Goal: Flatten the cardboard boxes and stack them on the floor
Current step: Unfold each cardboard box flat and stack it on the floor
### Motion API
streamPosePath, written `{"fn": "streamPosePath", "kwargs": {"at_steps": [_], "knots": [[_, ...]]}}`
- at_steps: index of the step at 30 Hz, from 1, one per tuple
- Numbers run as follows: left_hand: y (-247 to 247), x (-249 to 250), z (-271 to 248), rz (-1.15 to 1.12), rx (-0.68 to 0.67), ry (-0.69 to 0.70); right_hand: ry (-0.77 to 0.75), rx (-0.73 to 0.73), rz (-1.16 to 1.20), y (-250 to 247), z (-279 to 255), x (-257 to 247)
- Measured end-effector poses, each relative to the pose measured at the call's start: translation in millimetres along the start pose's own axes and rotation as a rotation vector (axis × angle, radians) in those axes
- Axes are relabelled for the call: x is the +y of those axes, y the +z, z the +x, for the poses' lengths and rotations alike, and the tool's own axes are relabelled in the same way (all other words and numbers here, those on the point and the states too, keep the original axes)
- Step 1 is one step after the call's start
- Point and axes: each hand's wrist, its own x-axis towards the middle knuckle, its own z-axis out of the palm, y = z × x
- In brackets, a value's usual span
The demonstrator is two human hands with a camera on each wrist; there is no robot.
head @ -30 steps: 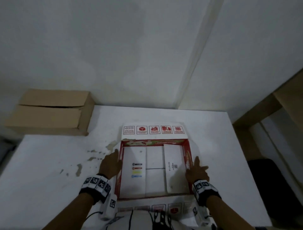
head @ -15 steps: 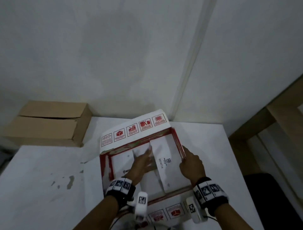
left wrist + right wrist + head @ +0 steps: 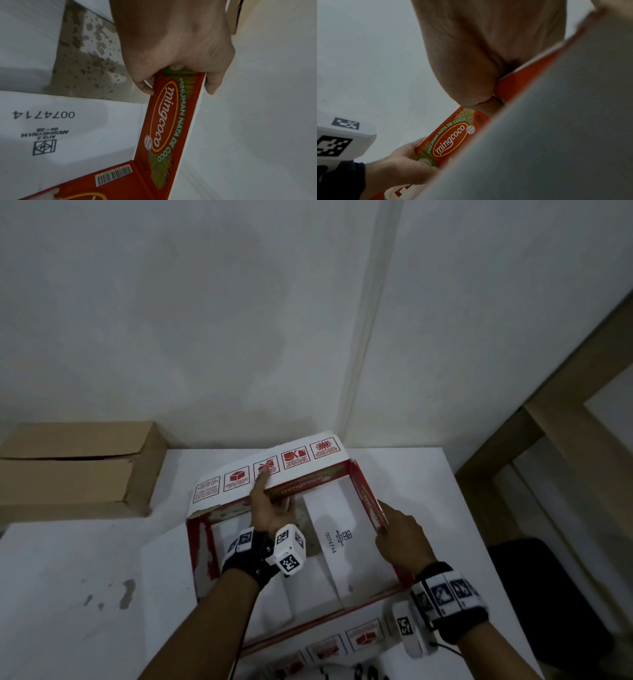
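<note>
A red and white "mingcoco" carton (image 3: pixel 342 529) lies open on the white table (image 3: pixel 68 577), turned askew, its white flaps spread front and back. My left hand (image 3: pixel 270 501) reaches across the inside and grips the far red wall (image 3: pixel 171 121), thumb on one face, fingers on the other, one finger on the white outer flap (image 3: pixel 294 460). My right hand (image 3: pixel 394 525) holds the top edge of the right wall (image 3: pixel 522 83), which runs between thumb and palm. The wrist views show both hands, left (image 3: pixel 178 83) and right (image 3: pixel 488 54), on red cardboard.
A closed brown cardboard box (image 3: pixel 78 467) stands at the table's back left, against the wall. The room corner is just behind the carton. A wooden frame (image 3: pixel 548 440) and a dark object (image 3: pixel 548 594) are off the table's right edge.
The carton has turned counter-clockwise on the table. My left hand went from outside the left wall, across the inside, to the far wall. My right hand closed on the right wall.
</note>
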Motion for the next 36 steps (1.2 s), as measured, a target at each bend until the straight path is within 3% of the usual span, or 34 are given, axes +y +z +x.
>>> {"fn": "streamPosePath", "kwargs": {"at_steps": [7, 14, 21, 24, 27, 33, 36], "knots": [[-7, 1, -9, 0.303, -0.233, -0.084, -0.009, 0.055, 0.048, 2, 6, -7], [9, -38, -49, 1.027, -0.409, -0.069, -0.049, 0.057, 0.003, -3, 10, -23], [61, -37, -53, 0.999, -0.429, -0.134, -0.113, 0.035, 0.039, -14, 8, -23], [76, -37, -46, 0.862, -0.532, -0.247, -0.138, 0.017, 0.088, -21, 10, -20], [87, -39, -43, 0.831, -0.611, -0.252, -0.164, -0.018, 0.018, -19, 7, -24], [72, -36, -32, 1.052, -0.625, -0.171, -0.134, 0.004, 0.038, -20, 12, -21], [47, -10, -32, 1.493, -0.642, -0.01, -0.103, 0.058, 0.044, -25, 14, -19]]}}
